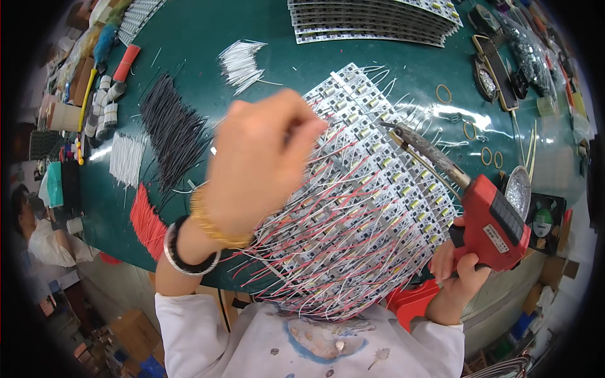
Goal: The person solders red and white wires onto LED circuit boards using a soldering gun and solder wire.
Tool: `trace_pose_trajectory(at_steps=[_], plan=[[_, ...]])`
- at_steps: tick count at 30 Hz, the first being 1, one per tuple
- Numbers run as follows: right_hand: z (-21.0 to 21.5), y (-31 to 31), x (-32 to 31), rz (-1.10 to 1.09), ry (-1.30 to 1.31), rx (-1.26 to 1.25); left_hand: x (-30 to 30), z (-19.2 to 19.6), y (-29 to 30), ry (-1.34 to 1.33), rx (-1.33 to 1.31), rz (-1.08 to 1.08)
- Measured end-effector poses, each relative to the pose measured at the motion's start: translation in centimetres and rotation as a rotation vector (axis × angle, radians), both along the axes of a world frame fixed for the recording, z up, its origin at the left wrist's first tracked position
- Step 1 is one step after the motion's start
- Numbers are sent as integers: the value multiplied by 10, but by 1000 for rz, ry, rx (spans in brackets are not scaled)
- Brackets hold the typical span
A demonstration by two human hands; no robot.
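My left hand (255, 167) hovers over a fanned stack of small white circuit strips (372, 189) with red and white wires (315, 264) trailing toward me. Its fingers are pinched together near the strips' upper left; whether a thin wire sits between them I cannot tell. My right hand (457, 268) grips a red soldering gun (495, 220) at the table's front right. The gun's dark tip (394, 128) points up-left over the strips.
On the green table (201, 38) lie piles of cut black wires (171, 129), white wires (242, 63), more white wires (126, 157) and red wires (146, 220). More strips (372, 22) sit at the back. Rubber bands (444, 93) and tools lie right. Another person (28, 220) sits far left.
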State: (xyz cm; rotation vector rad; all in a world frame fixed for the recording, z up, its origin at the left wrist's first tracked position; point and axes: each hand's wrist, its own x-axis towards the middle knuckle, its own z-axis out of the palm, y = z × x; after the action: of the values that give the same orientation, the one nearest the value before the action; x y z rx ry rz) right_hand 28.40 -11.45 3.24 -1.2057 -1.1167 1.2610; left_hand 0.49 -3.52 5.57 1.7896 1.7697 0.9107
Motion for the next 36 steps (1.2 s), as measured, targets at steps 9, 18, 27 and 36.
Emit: trace_pose_trajectory(at_steps=[9, 18, 27, 36], plan=[[-3, 3, -10, -42, -118, 20, 15, -46, 2, 276, 129, -59], [-3, 15, -21, 85, -121, -108, 11, -58, 6, 207, 156, -49], [-4, 19, -26, 62, -70, -157, 11, -61, 9, 139, 137, -24], [-7, 15, -26, 19, -101, -108, 10, -60, 10, 140, 135, -36]])
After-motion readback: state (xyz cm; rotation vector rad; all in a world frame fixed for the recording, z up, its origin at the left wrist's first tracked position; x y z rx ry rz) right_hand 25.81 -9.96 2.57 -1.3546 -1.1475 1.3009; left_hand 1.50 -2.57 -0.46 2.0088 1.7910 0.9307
